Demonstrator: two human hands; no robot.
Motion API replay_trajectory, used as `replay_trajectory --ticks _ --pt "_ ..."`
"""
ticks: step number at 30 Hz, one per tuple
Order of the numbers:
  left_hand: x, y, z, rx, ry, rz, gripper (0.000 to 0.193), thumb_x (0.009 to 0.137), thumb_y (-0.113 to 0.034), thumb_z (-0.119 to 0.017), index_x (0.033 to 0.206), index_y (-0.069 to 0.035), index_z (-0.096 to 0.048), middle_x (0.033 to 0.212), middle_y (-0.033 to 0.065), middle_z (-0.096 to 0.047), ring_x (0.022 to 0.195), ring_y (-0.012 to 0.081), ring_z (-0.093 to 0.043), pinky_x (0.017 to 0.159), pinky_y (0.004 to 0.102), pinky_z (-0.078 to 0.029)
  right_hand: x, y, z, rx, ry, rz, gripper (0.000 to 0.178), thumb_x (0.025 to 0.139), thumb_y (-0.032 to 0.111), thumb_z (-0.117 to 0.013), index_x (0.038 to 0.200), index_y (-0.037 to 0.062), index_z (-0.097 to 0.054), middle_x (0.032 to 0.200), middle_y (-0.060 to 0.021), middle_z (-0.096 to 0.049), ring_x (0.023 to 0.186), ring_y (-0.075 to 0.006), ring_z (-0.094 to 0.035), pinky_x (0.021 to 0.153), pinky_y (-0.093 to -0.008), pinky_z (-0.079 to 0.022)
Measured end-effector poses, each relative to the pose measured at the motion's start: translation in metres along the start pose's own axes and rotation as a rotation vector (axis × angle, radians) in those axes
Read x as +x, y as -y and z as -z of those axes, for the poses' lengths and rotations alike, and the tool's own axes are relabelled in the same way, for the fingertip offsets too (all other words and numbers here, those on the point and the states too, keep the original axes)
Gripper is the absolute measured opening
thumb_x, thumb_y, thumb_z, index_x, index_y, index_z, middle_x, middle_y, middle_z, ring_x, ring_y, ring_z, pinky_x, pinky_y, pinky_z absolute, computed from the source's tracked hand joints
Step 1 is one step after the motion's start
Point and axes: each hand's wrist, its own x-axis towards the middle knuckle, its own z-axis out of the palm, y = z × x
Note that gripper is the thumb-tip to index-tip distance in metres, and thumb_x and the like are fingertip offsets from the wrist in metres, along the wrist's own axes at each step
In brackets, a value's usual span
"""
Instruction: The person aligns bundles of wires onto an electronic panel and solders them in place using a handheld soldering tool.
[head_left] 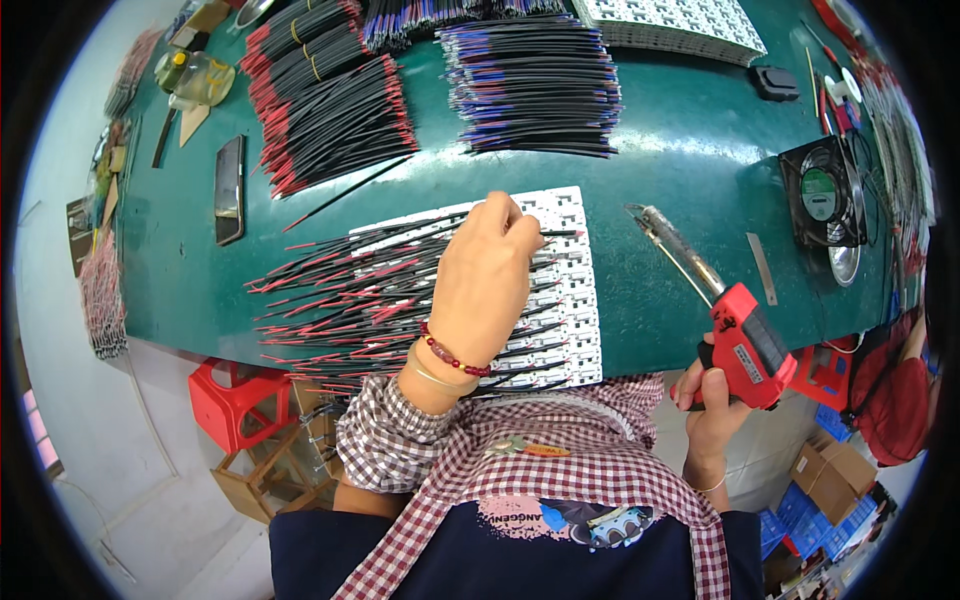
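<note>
Head view: a green counter (680,160) fills most of the scene, and at its near edge lies a white panel (588,300) of small cells, with black wires (350,285) with red ends laid across it and sticking out past its left side. Beyond it sit a pile of red-ended black wires (335,130), a pile of blue-ended black wires (535,85) and, farther right, a stack of similar white panels (670,25). A red soldering gun (745,345) is in the right hand (715,412), which is closed round its handle, the metal tip pointing up and leftward, apart from the panel. The left hand (485,275) rests over the panel's far rows, fingers curled in close (their tips are hidden, so I cannot tell whether they grip a wire). A black fan (820,195) stands at the right, and a phone (229,190) lies at the left. Smaller again are a thin metal strip (762,268) near the fan and one loose wire (350,192) just beyond the panel.
</note>
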Motion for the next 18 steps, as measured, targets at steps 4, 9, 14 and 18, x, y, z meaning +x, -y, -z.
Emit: replay_trajectory --ticks 4,9,14,18 --pt "0.014 -0.015 0.014 -0.154 -0.082 0.117 0.004 0.082 -0.001 -0.061 0.082 0.001 -0.057 0.082 0.014 -0.055 0.07 0.0317 -0.058 0.061 0.0398 -0.047 0.004 -0.003 0.004 0.039 0.009 -0.017 0.041 0.092 0.022 -0.057 0.12 -0.0054 -0.046 0.058 -0.0051 -0.048 0.042 -0.0109 -0.043 0.041 -0.026 -0.039" --pt "0.011 0.011 -0.017 -0.157 -0.017 0.241 0.011 0.076 -0.008 -0.066 0.079 0.0 -0.059 0.071 0.0139 -0.066 0.064 0.0283 -0.066 0.058 0.0336 -0.05 0.001 -0.002 -0.002 0.016 0.08 -0.089 0.04 0.091 0.021 -0.057 0.119 -0.0055 -0.048 0.059 -0.0057 -0.05 0.044 -0.0112 -0.044 0.042 -0.0257 -0.038" --pt "0.01 0.008 -0.017 -0.11 0.011 0.286 0.013 0.076 -0.01 -0.065 0.073 -0.002 -0.055 0.066 0.0125 -0.063 0.059 0.0301 -0.062 0.053 0.0384 -0.047 -0.001 -0.008 -0.007 -0.014 0.093 -0.177 0.037 0.091 0.019 -0.056 0.118 -0.0058 -0.049 0.059 -0.0058 -0.051 0.044 -0.0115 -0.045 0.043 -0.0254 -0.038" --pt "0.01 0.007 -0.016 -0.089 0.003 0.266 0.013 0.075 -0.009 -0.065 0.071 -0.001 -0.055 0.061 0.0115 -0.062 0.054 0.0272 -0.061 0.051 0.0349 -0.047 0.005 -0.008 -0.012 -0.029 0.137 -0.161 0.034 0.092 0.016 -0.054 0.117 -0.006 -0.05 0.057 -0.0057 -0.05 0.045 -0.0117 -0.045 0.044 -0.0262 -0.039"
